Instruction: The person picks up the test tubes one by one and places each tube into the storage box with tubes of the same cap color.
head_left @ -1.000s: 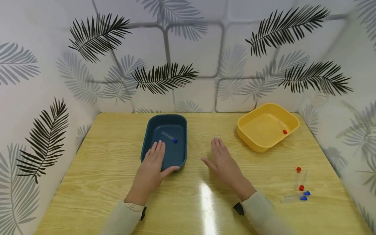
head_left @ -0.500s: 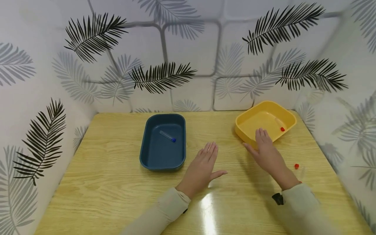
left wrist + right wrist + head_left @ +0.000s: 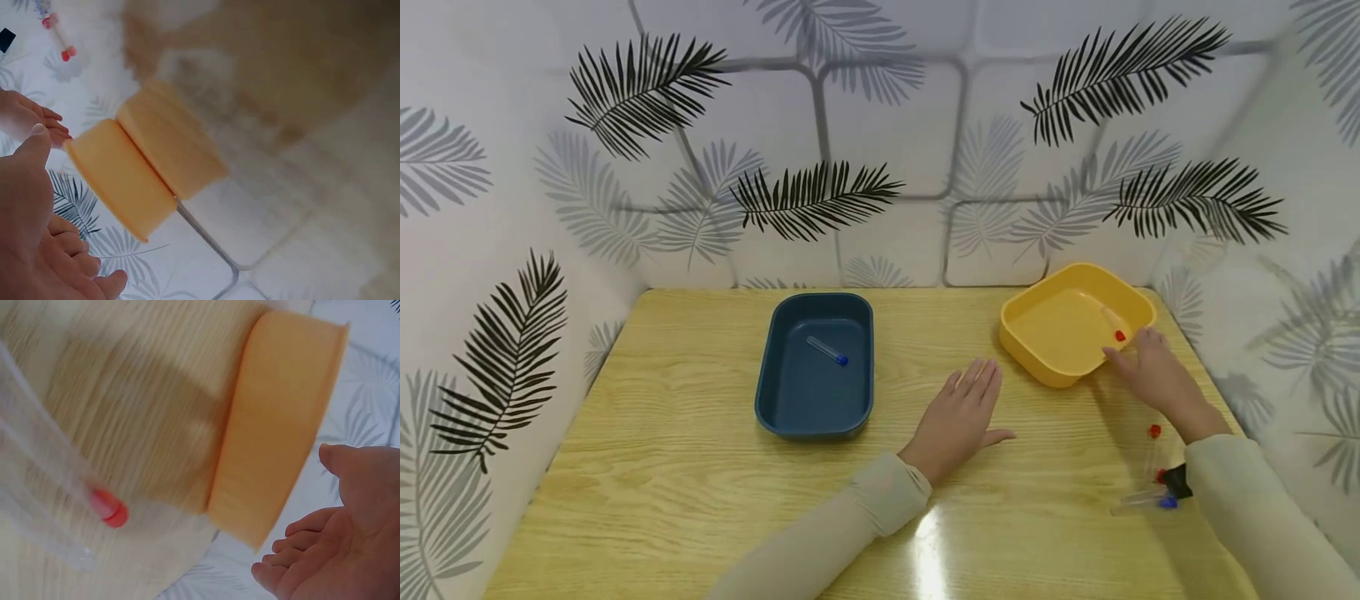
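My right hand [image 3: 1165, 383] hovers by the right front corner of the yellow tray [image 3: 1048, 362], its fingers slightly bent and holding nothing. In the right wrist view, thumb and fingers are spread near the tray's rim [image 3: 322, 434]; whether they touch it I cannot tell. My left hand [image 3: 957, 421] is above the table left of that tray, fingers straight, thumb out. Inside the yellow tray lies a clear test tube with a red cap [image 3: 1120, 336]. A dark blue tray [image 3: 815, 396] to the left contains a test tube with a blue cap [image 3: 826, 350].
Several capped test tubes lie on the table at the right, among them a red-capped one [image 3: 1155, 432] and a blue-capped one [image 3: 1142, 500], partly covered by the right wrist and sleeve. Leaf-patterned walls [image 3: 887, 242] border the wooden table [image 3: 662, 442].
Both hands have moved right. The left hand has left the blue tray's front edge for the table's middle; the right hand has passed in front of the yellow tray to its right side.
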Tool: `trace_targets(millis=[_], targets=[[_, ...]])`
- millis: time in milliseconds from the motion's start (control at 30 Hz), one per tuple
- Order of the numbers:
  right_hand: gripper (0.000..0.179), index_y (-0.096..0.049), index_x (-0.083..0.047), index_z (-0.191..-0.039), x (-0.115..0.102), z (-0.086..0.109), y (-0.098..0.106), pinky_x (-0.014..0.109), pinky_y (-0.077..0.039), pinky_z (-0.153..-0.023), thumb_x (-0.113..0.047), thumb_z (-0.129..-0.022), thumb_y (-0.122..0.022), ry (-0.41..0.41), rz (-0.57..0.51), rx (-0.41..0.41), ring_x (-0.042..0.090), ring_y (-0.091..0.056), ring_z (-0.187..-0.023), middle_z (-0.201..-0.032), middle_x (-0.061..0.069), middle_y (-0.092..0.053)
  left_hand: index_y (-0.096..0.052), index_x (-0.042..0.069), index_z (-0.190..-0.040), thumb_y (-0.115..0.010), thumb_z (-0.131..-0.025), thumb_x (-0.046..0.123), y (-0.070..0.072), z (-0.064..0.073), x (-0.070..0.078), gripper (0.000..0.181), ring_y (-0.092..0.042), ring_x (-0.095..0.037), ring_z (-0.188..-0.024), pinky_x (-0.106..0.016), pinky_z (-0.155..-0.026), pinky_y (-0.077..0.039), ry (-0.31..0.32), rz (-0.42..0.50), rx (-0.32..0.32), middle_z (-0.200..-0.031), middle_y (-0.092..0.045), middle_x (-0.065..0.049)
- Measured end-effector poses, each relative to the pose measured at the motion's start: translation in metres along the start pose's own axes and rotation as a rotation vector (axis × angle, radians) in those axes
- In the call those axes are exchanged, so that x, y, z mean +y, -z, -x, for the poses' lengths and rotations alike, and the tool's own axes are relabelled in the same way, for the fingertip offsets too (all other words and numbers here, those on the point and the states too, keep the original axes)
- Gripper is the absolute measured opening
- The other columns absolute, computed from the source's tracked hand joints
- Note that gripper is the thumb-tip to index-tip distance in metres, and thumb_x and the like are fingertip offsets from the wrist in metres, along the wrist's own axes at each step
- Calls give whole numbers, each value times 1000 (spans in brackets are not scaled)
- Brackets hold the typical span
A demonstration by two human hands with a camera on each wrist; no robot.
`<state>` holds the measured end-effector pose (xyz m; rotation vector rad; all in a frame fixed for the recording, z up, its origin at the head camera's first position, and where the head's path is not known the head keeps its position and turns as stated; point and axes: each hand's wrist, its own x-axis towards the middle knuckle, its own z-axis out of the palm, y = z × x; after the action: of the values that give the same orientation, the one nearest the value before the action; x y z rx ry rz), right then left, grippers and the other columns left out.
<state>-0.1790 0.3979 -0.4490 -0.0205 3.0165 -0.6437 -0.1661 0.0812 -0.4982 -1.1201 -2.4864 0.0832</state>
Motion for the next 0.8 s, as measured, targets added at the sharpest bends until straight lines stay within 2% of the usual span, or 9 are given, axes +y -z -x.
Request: trace_targets(millis=[100,200,300,400,467,533,633,700,800], targets=[[70,-29,22,-118,13,-7,0,57,-37,-73,-45,-98,-37,-13,-2,0,45,-40,-88,-112,38,-31,-21,-1,-146,-31,-89,66,-7,-12,-2,89,-21,-24,-138,-39,-107,-29,6,-3,-23,-149,-27,-12],[77,-22,24,-128,22,-14,1,63,-33,-84,-46,-98,-35,-33,-20,-27,55,-36,-103,-124,45,-25,-20,-1,-147,-27,-90,66,-16,-24,-5,88,-19,-24,-138,-38,-106,-30,7,-10,-50,-150,-24,-13],[80,-18,24,-132,28,-19,2,65,-30,-87,-47,-98,-33,-52,-45,-33,57,-33,-109,-128,46,-22,-18,-1,-147,-25,-90,66,-23,-35,-8,89,-18,-24,-139,-38,-106,-30,13,-2,-72,-151,-22,-13],[74,-28,22,-124,32,-23,3,58,-37,-76,-48,-98,-33,-58,-52,-16,50,-42,-93,-118,41,-31,-16,-1,-147,-23,-90,66,-28,-45,-9,89,-17,-23,-139,-38,-107,-29,21,9,-84,-151,-21,-13],[66,-33,18,-112,34,-24,3,50,-36,-66,-46,-98,-34,-50,-52,10,41,-42,-79,-107,35,-35,-15,-1,-147,-23,-90,66,-29,-51,-9,88,-17,-23,-139,-38,-107,-28,21,20,-90,-152,-20,-12],[59,-35,15,-104,36,-26,2,45,-34,-61,-44,-98,-36,-45,-56,27,36,-40,-72,-98,29,-37,-14,-1,-148,-22,-91,65,-31,-57,-9,87,-15,-23,-139,-38,-107,-28,17,33,-103,-152,-19,-12],[54,-35,13,-99,39,-29,1,43,-34,-60,-41,-98,-38,-39,-64,57,34,-39,-69,-91,25,-37,-13,0,-148,-24,-92,64,-33,-64,-10,86,-15,-23,-139,-37,-107,-28,11,52,-123,-153,-17,-11],[56,-35,14,-102,40,-31,0,44,-35,-61,-41,-98,-38,-46,-66,64,35,-40,-70,-92,26,-37,-13,1,-148,-26,-92,63,-35,-68,-11,85,-16,-23,-139,-36,-107,-29,9,68,-129,-153,-17,-11],[63,-33,19,-112,40,-34,0,51,-37,-66,-43,-98,-36,-56,-44,54,40,-42,-78,-102,33,-36,-16,1,-148,-29,-91,64,-36,-73,-12,85,-19,-23,-138,-35,-105,-31,9,93,-116,-152,-21,-11]])
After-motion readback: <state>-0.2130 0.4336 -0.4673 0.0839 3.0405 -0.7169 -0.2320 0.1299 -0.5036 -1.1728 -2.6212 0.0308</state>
